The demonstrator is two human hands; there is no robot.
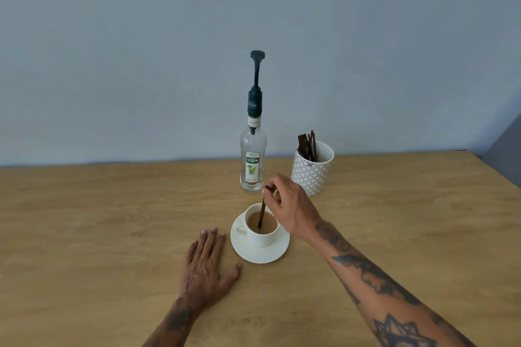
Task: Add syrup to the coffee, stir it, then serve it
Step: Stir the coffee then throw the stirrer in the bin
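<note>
A white cup [260, 238] of milky coffee stands on a white saucer [270, 255] in the middle of the wooden table. My right hand [287, 204] hovers just above the cup and pinches the top of a dark stir stick [262, 213], whose lower end dips into the coffee. Flat on the table to the left of the saucer lies my left hand [207, 265], fingers spread, holding nothing. Behind the cup stands a clear syrup bottle [253, 160] with a tall dark pump, upright and nearly empty.
A white patterned cup [311, 175] holding several more dark stir sticks stands to the right of the bottle, near the back edge. A grey wall rises right behind the wooden table [98, 220]. The table's right edge slants off at the far right.
</note>
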